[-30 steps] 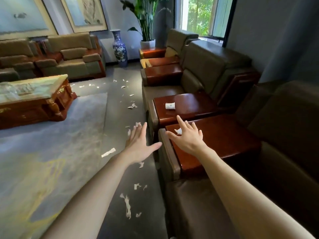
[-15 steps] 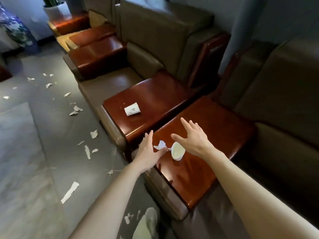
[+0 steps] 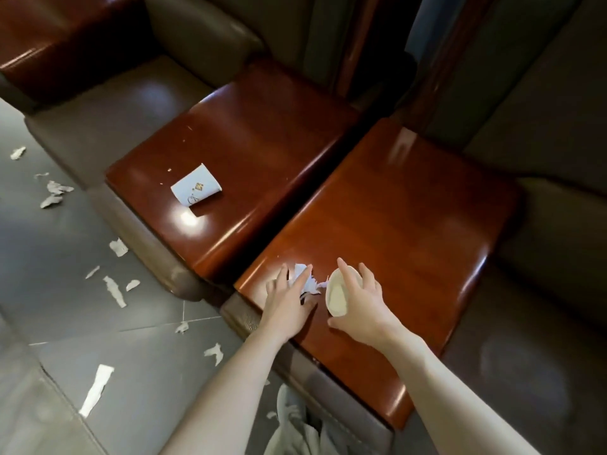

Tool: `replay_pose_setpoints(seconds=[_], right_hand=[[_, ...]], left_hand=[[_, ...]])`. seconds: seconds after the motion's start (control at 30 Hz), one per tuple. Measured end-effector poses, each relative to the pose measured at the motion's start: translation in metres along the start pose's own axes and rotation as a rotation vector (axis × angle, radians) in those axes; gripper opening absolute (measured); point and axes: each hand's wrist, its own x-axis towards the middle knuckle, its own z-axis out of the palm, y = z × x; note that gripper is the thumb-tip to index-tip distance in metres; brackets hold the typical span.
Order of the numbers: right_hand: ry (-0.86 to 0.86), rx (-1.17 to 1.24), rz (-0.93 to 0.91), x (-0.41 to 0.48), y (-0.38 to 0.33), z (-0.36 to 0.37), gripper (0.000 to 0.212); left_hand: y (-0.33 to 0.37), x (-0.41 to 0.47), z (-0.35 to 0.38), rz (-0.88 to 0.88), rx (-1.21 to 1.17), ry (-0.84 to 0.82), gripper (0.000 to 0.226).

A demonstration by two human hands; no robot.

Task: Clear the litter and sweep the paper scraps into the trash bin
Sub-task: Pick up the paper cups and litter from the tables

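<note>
at the bottom edge, a pale trouser leg and white shoe (image 3: 289, 412) are showing beside the glossy reddish-brown wooden bench (image 3: 410, 244) that is forming the wide armrest of a brown leather sofa. both bare forearms are reaching out over its near end. the right hand (image 3: 361, 307) is curling around a small white paper cup (image 3: 338, 295) that is lying on its side with its open mouth facing the camera; the fingers are arching over the rim and the thumb is sitting below it, so the hand is closing on the cup without clearly lifting it. just to the left, the left hand (image 3: 285, 300) is lying loose and spread, fingers flat, pressing onto a crumpled white paper scrap (image 3: 307, 282) that is resting on the bench, touching the cup's rim; nothing is being gripped by this hand.

on the grey tiled floor (image 3: 49, 257) to the left, torn white paper strips (image 3: 97, 389) are lying scattered, well apart from each other, trailing away toward the far left.

farther off, a second glossy wooden armrest (image 3: 262, 133) is standing just beside the first, with a narrow dark gap between them. a printed white paper cup (image 3: 196, 189) is lying tipped on it, near small pale crumbs. beyond that, the brown leather seat cushion (image 3: 108, 116) and backrest are sitting in shadow.
</note>
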Motion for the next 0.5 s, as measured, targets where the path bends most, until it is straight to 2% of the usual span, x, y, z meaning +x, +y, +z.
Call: replay_pose_setpoints(seconds=[0.13,0.23,0.3,0.5], right_hand=[[0.126,0.142,-0.049,0.007,0.007,-0.005,0.091],[0.197,0.181,-0.059,0.011,0.009,-0.015,0.091],[0.219,0.188,-0.059,0.012,0.011,-0.023,0.093],[0.272,0.188,-0.028,0.011,0.001,-0.046,0.092]], left_hand=[[0.005,0.01,0.01,0.073,-0.052,0.133,0.049],[0.014,0.013,0.021,0.179,0.093,0.174,0.033],[0.02,0.013,0.023,0.204,0.092,0.216,0.019],[0.031,0.006,-0.019,0.119,-0.315,0.421,0.021]])
